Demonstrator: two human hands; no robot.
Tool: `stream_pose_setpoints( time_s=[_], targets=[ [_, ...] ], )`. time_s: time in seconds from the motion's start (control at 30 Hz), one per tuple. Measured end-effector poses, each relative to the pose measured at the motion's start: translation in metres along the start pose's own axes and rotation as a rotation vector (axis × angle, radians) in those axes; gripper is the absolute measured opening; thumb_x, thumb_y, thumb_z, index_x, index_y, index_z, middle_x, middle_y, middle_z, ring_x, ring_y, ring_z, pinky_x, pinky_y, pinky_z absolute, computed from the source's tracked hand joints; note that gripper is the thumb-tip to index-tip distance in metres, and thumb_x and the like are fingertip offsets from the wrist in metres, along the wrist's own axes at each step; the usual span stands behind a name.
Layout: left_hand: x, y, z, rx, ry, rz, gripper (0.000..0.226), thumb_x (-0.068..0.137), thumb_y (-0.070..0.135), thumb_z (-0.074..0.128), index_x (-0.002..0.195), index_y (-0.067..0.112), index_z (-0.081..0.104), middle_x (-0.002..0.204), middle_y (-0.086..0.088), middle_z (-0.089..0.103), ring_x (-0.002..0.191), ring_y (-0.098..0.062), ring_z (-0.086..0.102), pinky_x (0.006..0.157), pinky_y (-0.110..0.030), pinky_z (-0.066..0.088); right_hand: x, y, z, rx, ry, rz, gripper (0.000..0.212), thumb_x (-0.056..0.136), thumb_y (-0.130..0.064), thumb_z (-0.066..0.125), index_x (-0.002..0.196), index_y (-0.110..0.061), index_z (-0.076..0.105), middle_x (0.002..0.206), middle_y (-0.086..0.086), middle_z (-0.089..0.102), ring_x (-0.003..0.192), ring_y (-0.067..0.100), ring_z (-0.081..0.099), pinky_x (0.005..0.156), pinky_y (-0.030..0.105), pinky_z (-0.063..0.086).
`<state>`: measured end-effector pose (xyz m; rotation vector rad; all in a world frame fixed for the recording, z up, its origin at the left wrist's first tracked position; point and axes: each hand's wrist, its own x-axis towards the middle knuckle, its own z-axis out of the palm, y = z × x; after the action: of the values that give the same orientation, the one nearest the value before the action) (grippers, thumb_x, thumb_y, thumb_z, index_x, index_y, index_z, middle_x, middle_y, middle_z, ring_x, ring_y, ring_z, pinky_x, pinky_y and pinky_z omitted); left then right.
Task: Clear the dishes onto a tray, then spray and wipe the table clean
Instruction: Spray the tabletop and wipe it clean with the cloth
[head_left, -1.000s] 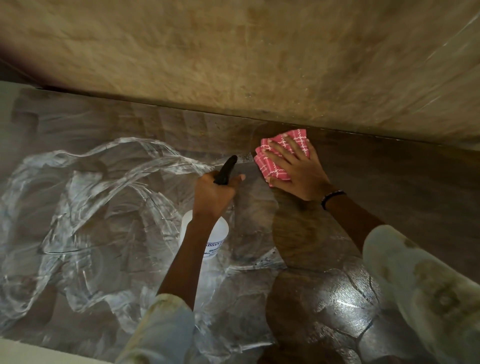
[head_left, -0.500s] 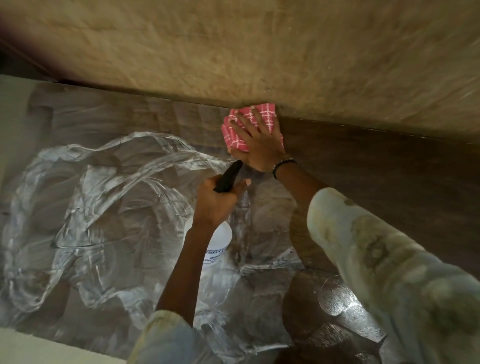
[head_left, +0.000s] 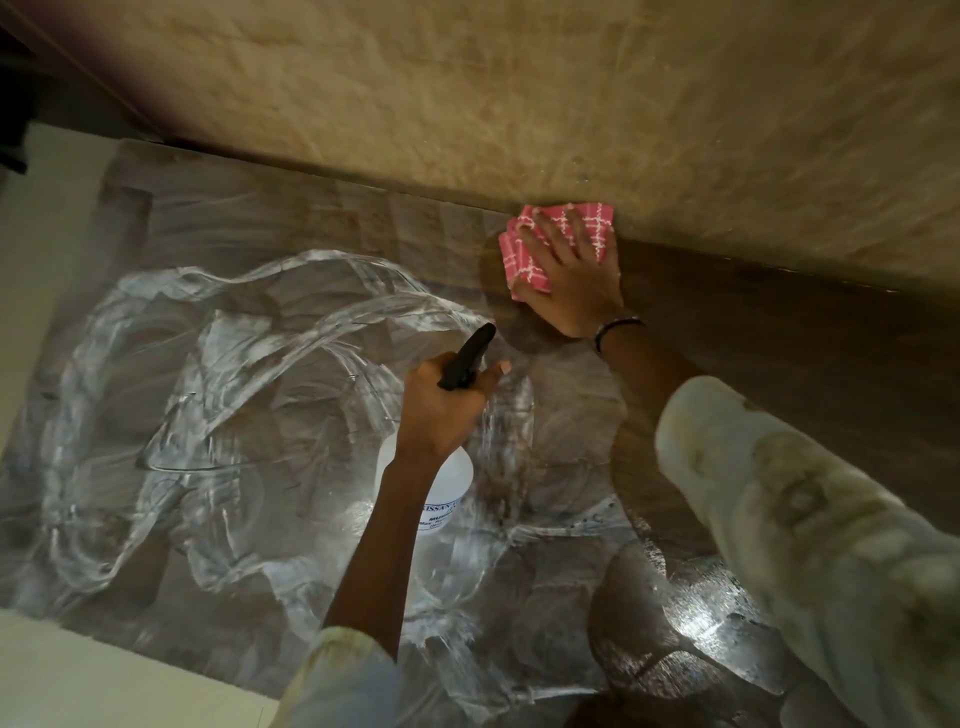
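The dark wood-grain table (head_left: 779, 364) is streaked with white wet swirls over its left and middle. My right hand (head_left: 576, 280) lies flat with fingers spread on a folded pink checked cloth (head_left: 524, 260), pressing it to the table at the far edge, against the wall. My left hand (head_left: 441, 410) grips the black trigger head of a white spray bottle (head_left: 441, 493), held above the middle of the table, its nozzle pointing away from me. The bottle's body is partly hidden behind my wrist. No dishes or tray are in view.
A beige marbled wall (head_left: 519, 104) rises right behind the table's far edge. Pale floor (head_left: 78, 686) shows beyond the table's left and near-left edges. The table's right part looks dry and dark.
My right hand has slid the pink cloth away from me to the table's far edge at the wall. My left hand keeps holding the spray bottle over the middle of the table.
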<state>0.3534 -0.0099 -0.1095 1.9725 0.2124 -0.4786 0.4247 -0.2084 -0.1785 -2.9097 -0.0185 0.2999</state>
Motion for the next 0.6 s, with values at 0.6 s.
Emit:
stream_pose_setpoints(
  time_s=[0.6],
  targets=[
    [-0.049, -0.025, 0.023, 0.072, -0.151, 0.029, 0.036, 0.076, 0.032, 0.076, 0.070, 0.000, 0.060, 0.054, -0.008, 0.051, 0.049, -0.014, 0.046, 0.057, -0.026, 0.043, -0.061, 0.034, 0.009, -0.002, 0.023, -0.077, 0.075, 0.084, -0.069, 0.023, 0.151, -0.034, 0.018, 0.160, -0.007, 0.013, 0.148, 0.026, 0.005, 0.112, 0.063, 0.003]
  ],
)
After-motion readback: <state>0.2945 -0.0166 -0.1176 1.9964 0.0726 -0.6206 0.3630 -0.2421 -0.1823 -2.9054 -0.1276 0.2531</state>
